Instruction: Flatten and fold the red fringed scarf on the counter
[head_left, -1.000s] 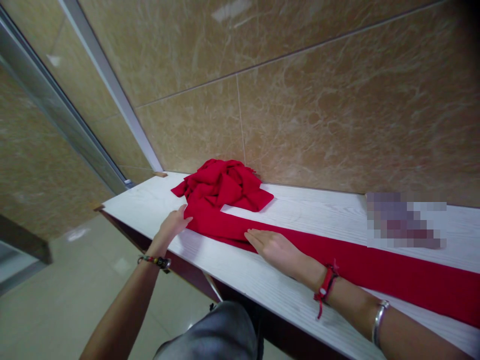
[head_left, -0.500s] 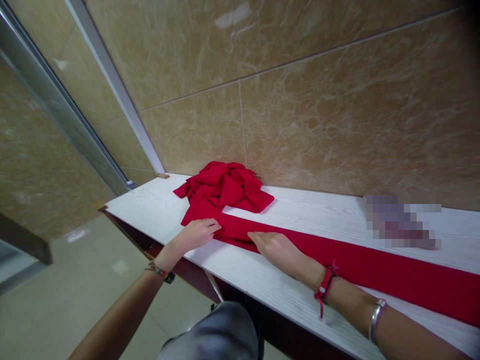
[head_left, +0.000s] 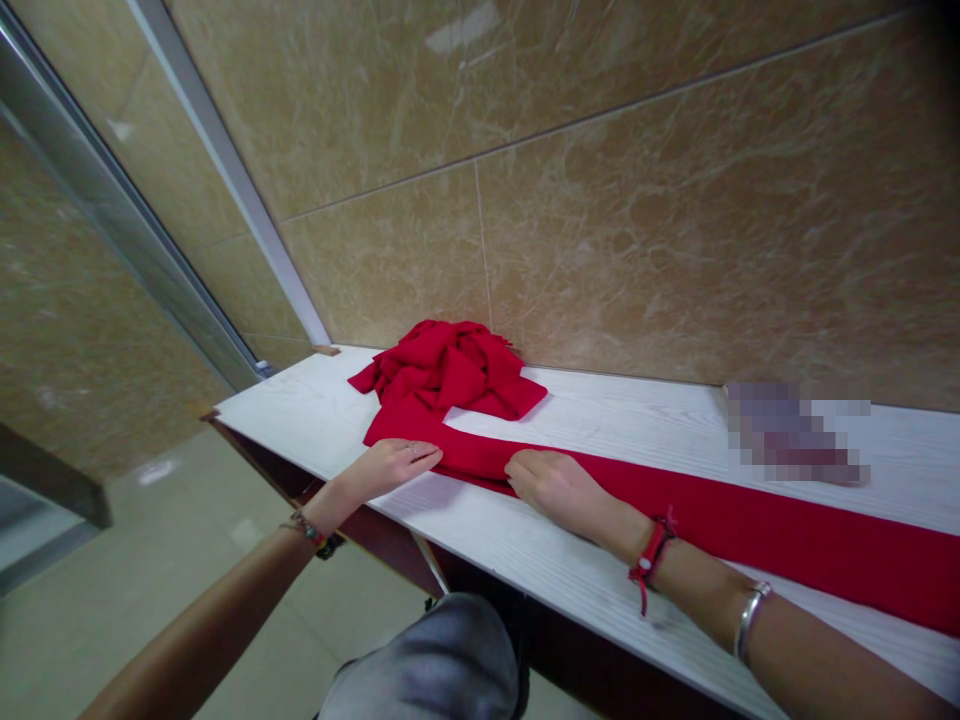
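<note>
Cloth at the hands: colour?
The cloth is red, no pattern visible; best seen in the head view.

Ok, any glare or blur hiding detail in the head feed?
Head view: glare on the wall and floor, top-right corner dark; head view: coarse pixelation hides an item on the counter; head view: left hand and right hand readable on the red fabric.

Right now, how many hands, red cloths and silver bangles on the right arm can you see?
Hands: 2 (left hand, right hand)
Red cloth: 1 (the heap and the flat strip look joined)
Silver bangle: 1
Total: 4
</note>
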